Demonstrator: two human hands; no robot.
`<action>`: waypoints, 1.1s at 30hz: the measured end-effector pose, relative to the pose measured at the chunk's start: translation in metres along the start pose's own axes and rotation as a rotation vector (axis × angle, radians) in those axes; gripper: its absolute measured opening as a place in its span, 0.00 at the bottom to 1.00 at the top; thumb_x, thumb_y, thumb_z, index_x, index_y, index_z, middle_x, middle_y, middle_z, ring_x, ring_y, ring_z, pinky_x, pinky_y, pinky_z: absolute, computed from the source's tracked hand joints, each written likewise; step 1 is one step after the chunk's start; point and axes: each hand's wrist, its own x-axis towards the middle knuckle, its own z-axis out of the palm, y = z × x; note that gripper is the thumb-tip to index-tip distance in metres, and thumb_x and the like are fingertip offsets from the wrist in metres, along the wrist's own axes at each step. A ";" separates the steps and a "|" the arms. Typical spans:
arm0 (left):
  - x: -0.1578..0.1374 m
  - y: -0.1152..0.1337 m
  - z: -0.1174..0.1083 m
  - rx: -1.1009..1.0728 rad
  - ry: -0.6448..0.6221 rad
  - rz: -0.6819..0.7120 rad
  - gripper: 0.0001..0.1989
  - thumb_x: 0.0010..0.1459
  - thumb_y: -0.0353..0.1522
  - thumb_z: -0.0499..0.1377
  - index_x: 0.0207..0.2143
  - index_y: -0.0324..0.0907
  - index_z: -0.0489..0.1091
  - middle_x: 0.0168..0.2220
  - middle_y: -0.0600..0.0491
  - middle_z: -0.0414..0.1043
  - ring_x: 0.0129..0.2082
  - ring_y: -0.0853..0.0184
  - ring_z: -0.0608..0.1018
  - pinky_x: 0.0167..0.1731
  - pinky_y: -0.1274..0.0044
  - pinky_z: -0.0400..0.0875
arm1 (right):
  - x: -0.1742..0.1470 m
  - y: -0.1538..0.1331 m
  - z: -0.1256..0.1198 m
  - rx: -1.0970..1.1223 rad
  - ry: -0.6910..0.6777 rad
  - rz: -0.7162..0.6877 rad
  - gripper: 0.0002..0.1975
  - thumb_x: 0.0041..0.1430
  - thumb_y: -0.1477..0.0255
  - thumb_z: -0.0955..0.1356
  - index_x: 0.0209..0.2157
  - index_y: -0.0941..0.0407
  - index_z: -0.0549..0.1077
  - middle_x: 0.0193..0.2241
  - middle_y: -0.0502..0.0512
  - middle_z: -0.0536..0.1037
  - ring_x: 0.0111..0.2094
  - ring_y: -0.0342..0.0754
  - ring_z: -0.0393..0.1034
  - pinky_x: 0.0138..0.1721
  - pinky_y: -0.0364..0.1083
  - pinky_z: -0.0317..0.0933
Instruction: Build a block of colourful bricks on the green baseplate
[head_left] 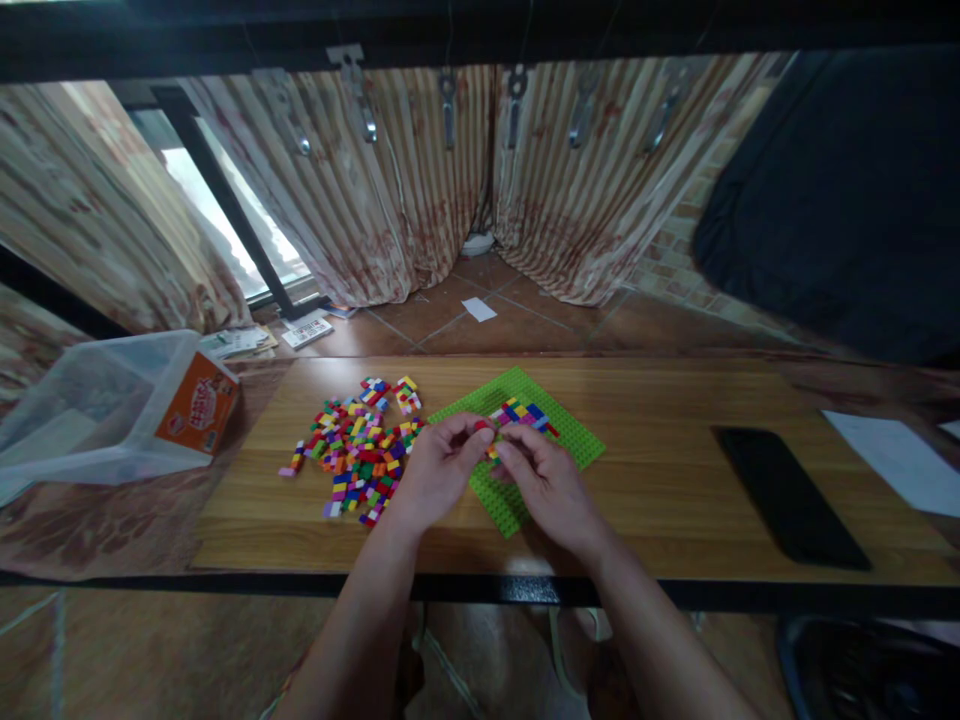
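Observation:
My left hand (444, 468) and my right hand (546, 482) meet over a green baseplate (508, 515), which lies turned like a diamond on the wooden board. The left thumb and fingers pinch a small red toy brick (481, 426). The right fingertips close on a small yellowish brick (492, 452) right beside it; whether the two bricks are joined I cannot tell. Behind the hands, a patch of coloured bricks (534, 415) sits on the baseplate, partly covered by my right fingers. To the left of my left hand spreads a loose pile of bricks (360, 450).
A clear plastic box (112, 465) with an orange label stands at the left. At the right, a black flat device (791, 497) lies on the wooden board (645, 530), near white paper (896, 460). Metal hooks (448, 110) hang above, before striped curtains (405, 200).

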 end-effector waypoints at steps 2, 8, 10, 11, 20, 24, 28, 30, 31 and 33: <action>-0.001 0.001 -0.002 0.026 -0.027 0.002 0.11 0.58 0.37 0.58 0.29 0.39 0.72 0.27 0.54 0.71 0.28 0.70 0.71 0.31 0.78 0.66 | 0.001 0.000 0.002 -0.023 0.004 0.005 0.12 0.63 0.60 0.63 0.36 0.53 0.71 0.29 0.49 0.76 0.26 0.43 0.71 0.28 0.43 0.65; -0.003 0.002 -0.011 -0.038 0.003 -0.062 0.12 0.57 0.38 0.57 0.27 0.39 0.70 0.22 0.56 0.68 0.24 0.71 0.69 0.27 0.79 0.64 | 0.003 0.007 0.024 0.284 0.032 0.165 0.18 0.59 0.53 0.64 0.32 0.54 0.70 0.21 0.47 0.72 0.19 0.41 0.64 0.20 0.41 0.57; -0.003 -0.001 -0.018 0.024 0.072 -0.078 0.12 0.56 0.38 0.58 0.25 0.39 0.69 0.21 0.57 0.67 0.23 0.72 0.68 0.25 0.80 0.62 | 0.004 0.008 0.035 0.397 0.051 0.239 0.19 0.56 0.51 0.66 0.30 0.55 0.69 0.21 0.48 0.73 0.19 0.41 0.63 0.19 0.40 0.56; -0.003 -0.002 -0.023 0.053 0.104 -0.083 0.12 0.55 0.38 0.58 0.25 0.39 0.69 0.21 0.57 0.67 0.23 0.72 0.68 0.25 0.80 0.61 | 0.004 0.009 0.040 0.429 0.062 0.276 0.20 0.56 0.51 0.66 0.30 0.55 0.68 0.21 0.48 0.73 0.18 0.40 0.63 0.18 0.40 0.55; -0.006 0.001 -0.052 -0.019 0.325 -0.167 0.09 0.53 0.37 0.57 0.29 0.39 0.72 0.26 0.56 0.72 0.26 0.72 0.72 0.29 0.81 0.68 | 0.004 0.015 0.063 -0.377 -0.026 -0.053 0.08 0.62 0.68 0.64 0.35 0.55 0.73 0.30 0.54 0.77 0.32 0.48 0.70 0.36 0.46 0.61; -0.008 0.001 -0.051 -0.080 0.278 -0.176 0.11 0.53 0.34 0.57 0.36 0.38 0.74 0.31 0.53 0.75 0.29 0.70 0.75 0.33 0.78 0.70 | 0.005 0.016 0.075 -0.546 -0.043 -0.142 0.07 0.62 0.71 0.64 0.39 0.56 0.74 0.34 0.56 0.76 0.36 0.50 0.70 0.40 0.48 0.62; -0.009 0.000 -0.051 -0.084 0.279 -0.172 0.14 0.53 0.32 0.56 0.41 0.39 0.74 0.32 0.53 0.76 0.32 0.69 0.76 0.35 0.77 0.71 | 0.010 0.023 0.085 -0.596 -0.017 -0.182 0.09 0.60 0.73 0.66 0.42 0.56 0.73 0.37 0.59 0.75 0.38 0.51 0.69 0.42 0.49 0.63; -0.009 -0.001 -0.052 -0.069 0.276 -0.160 0.14 0.53 0.31 0.56 0.41 0.39 0.74 0.32 0.53 0.76 0.32 0.68 0.76 0.36 0.77 0.71 | 0.011 0.025 0.087 -0.587 -0.009 -0.175 0.10 0.58 0.74 0.66 0.43 0.57 0.72 0.38 0.59 0.74 0.39 0.51 0.69 0.43 0.49 0.64; -0.009 -0.001 -0.052 -0.070 0.272 -0.154 0.13 0.52 0.31 0.56 0.41 0.39 0.74 0.31 0.53 0.76 0.32 0.68 0.76 0.36 0.77 0.71 | 0.011 0.024 0.086 -0.575 -0.006 -0.166 0.11 0.57 0.75 0.67 0.43 0.57 0.72 0.38 0.59 0.74 0.38 0.51 0.70 0.42 0.49 0.64; -0.009 -0.001 -0.052 -0.090 0.262 -0.143 0.11 0.52 0.30 0.56 0.38 0.39 0.73 0.31 0.53 0.76 0.31 0.69 0.76 0.36 0.77 0.71 | 0.010 0.020 0.081 -0.550 0.015 -0.151 0.11 0.57 0.74 0.67 0.44 0.57 0.72 0.38 0.58 0.74 0.37 0.50 0.70 0.40 0.48 0.64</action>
